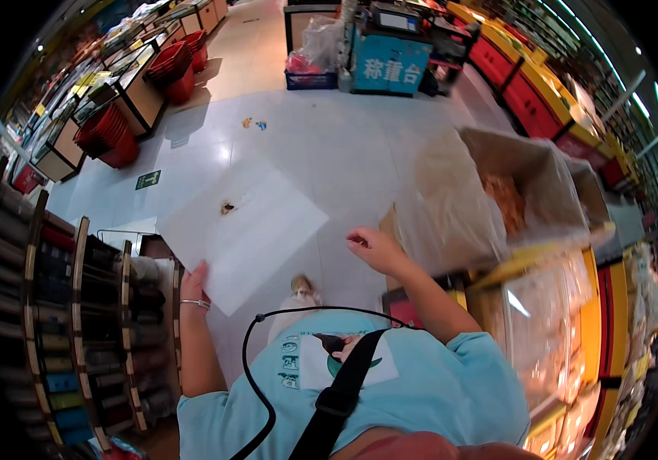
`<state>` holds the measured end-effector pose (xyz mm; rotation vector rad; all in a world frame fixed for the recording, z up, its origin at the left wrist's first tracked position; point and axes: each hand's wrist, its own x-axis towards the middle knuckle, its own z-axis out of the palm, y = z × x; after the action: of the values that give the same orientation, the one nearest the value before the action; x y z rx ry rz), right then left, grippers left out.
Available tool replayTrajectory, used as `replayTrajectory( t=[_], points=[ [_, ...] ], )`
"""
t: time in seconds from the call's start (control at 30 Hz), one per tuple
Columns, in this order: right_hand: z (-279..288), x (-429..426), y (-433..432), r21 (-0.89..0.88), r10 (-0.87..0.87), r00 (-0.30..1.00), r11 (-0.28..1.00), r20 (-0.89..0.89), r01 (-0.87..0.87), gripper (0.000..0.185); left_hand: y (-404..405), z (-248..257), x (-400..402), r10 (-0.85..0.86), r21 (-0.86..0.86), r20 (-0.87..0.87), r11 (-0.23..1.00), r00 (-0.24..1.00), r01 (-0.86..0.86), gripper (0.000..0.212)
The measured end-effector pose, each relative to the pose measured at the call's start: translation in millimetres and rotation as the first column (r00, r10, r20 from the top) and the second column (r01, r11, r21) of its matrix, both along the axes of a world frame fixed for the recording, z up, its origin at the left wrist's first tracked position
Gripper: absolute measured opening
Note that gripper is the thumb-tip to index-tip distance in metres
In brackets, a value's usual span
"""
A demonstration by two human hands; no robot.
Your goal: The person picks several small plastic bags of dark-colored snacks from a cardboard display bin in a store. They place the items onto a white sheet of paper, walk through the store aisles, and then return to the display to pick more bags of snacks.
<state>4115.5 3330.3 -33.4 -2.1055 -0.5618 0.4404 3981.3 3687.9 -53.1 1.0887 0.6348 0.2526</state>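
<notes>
A flat white sheet or panel (248, 241) is gripped at its near left edge by my left hand (195, 283), which wears a silver bracelet at the wrist. A dark brown, torn-looking spot shows on the sheet near its far left part. My right hand (376, 250) is raised to the right of the sheet, apart from it, with the fingers curled; whether anything small lies inside them cannot be told. Close beyond that hand stands a large bin lined with clear plastic (455, 213), with an orange-brown heap (504, 201) inside.
Shelves of packed goods (79, 322) rise close on my left. Stacked red baskets (111, 138) stand by the display counters farther left. A blue cabinet (392, 63) and a dark blue crate (311, 80) are ahead. Yellow-edged display cases (590, 322) line my right.
</notes>
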Motion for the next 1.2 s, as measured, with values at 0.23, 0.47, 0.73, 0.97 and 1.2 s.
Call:
replayTrajectory(
  t=[0.23,0.47,0.73,0.97,1.2],
  points=[
    [-35.8,243.9,64.5,0.077,-0.093,0.986,0.992,-0.142,0.104,0.026,78.1,-17.0,275.1,0.023,-0.004,0.002,1.000,1.000,-0.023,0.039],
    [-49.2,453.3,97.4,0.139,-0.096,0.938,0.979,-0.334,0.150,0.029,24.0,-1.4,593.6,-0.167,-0.208,-0.121,0.968,0.979,0.139,0.036],
    [-43.8,740.5,160.5,0.419,-0.072,0.527,0.520,-0.847,0.744,0.039,-21.3,-15.8,870.7,-0.309,-0.334,0.085,0.887,0.947,0.319,0.041],
    [-69.0,949.6,196.8,0.454,-0.229,0.554,0.373,-0.800,0.809,0.035,31.3,-39.0,1060.4,-0.637,-0.336,-0.087,0.743,0.766,0.579,0.039],
    [-102.2,1170.9,225.0,0.462,-0.357,0.575,0.354,-0.736,0.813,0.034,128.7,-101.4,1275.4,-0.905,-0.072,-0.194,0.398,0.379,0.915,0.046]
  ],
)
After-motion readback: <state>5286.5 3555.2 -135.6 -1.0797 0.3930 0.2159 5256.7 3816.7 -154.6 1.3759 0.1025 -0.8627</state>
